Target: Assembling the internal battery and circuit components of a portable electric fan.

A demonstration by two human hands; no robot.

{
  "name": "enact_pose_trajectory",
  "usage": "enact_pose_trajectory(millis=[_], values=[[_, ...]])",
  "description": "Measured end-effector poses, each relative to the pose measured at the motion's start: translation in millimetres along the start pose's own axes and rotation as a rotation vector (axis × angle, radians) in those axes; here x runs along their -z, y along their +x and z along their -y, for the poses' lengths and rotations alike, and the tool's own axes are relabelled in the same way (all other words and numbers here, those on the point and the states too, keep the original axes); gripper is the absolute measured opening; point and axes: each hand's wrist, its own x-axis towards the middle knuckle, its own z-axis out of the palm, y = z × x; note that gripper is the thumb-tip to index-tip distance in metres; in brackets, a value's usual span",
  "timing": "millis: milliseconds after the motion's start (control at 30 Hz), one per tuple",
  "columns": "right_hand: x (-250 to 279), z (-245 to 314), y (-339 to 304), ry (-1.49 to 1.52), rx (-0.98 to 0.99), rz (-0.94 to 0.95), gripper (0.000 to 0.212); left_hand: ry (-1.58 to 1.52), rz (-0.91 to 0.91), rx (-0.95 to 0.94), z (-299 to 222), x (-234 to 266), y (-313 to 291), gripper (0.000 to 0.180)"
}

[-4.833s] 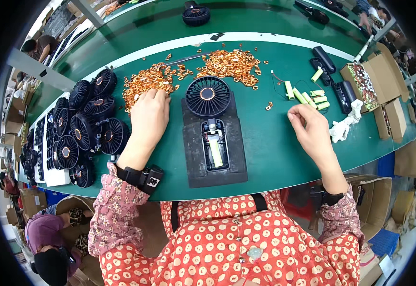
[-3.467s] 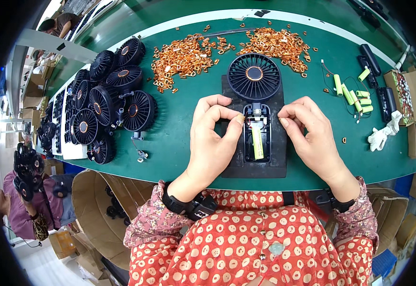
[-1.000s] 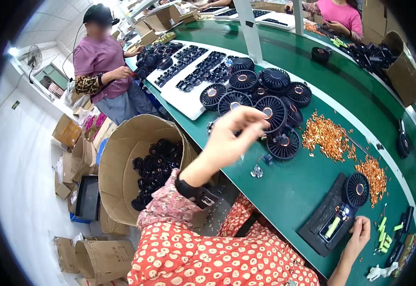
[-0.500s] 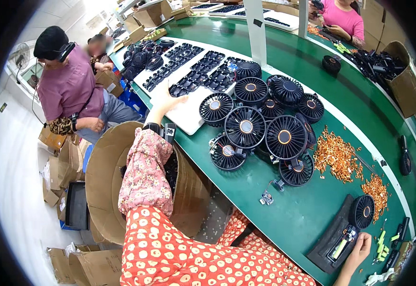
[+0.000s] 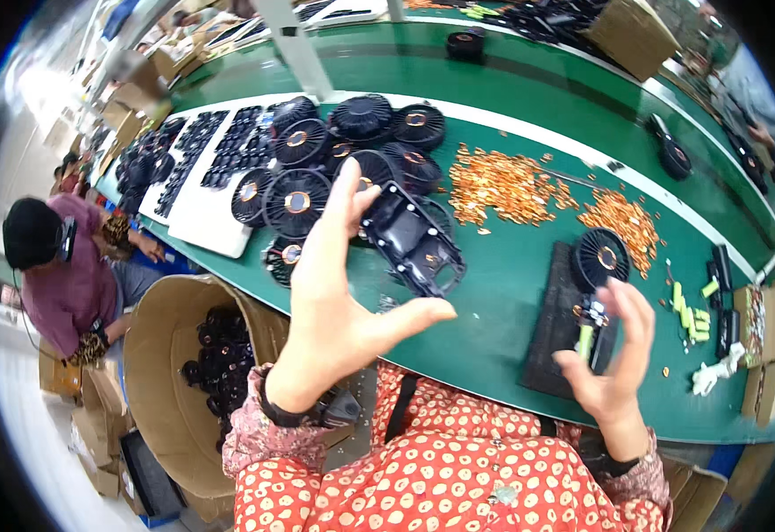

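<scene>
My left hand (image 5: 330, 293) is raised above the table's near edge, thumb and index finger stretched wide. A black plastic handle casing (image 5: 409, 238), hollow side up, is held at the fingers, part of the grip hidden behind it. My right hand (image 5: 613, 359) has its thumb and fingers apart around the handle of a small black fan (image 5: 602, 257); whether they touch it is unclear. The fan lies on a dark mat (image 5: 547, 341). Its opened handle shows a green battery cell (image 5: 585, 340) and a small circuit board.
Several round black fan heads (image 5: 298, 202) are piled left of centre. Copper-coloured clips (image 5: 498, 186) lie in two heaps. White trays (image 5: 205, 232) hold black casings; a cardboard box (image 5: 152, 355) of black parts stands left. Green cells (image 5: 691, 319) and white gloves (image 5: 715, 371) are at right. A co-worker (image 5: 72, 257) is at far left.
My left hand has come back from the white tray with a black casing. My right hand has lifted from beside the mat to the fan's handle. The view has swung to the right.
</scene>
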Motion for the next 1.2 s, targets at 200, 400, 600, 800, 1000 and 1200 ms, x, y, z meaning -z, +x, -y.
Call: enact_pose_trajectory(millis=[200,400,600,800,1000,1200], values=[[4.3,3.8,-1.4,-0.065,0.048,-0.132,0.082,-0.201,0.174,-0.021,-68.0,-107.8,-15.9,0.123],[23.9,-11.2,-33.0,-0.026,-0.084,-0.210,0.072,-0.229,0.272,-0.040,-94.5,-146.5,-16.2,0.121],[51.3,-23.4,-47.3,0.909,-0.535,-0.105,0.058,-1.068,0.372,0.525,-81.1,-146.5,-14.8,0.081],[64.7,-50.7,-43.5,1.108,-0.341,0.204,0.068,-1.778,0.972,1.069,-56.5,-147.6,-30.1,0.061],[64.6,-61.0,-42.3,1.220,-0.320,0.364,0.084,-1.947,0.977,1.098,-58.3,-153.0,-43.2,0.054],[65.4,-93.8,-57.3,1.161,-0.641,-0.117,0.046,-1.305,0.513,0.712,-56.2,-118.8,-22.7,0.038]])
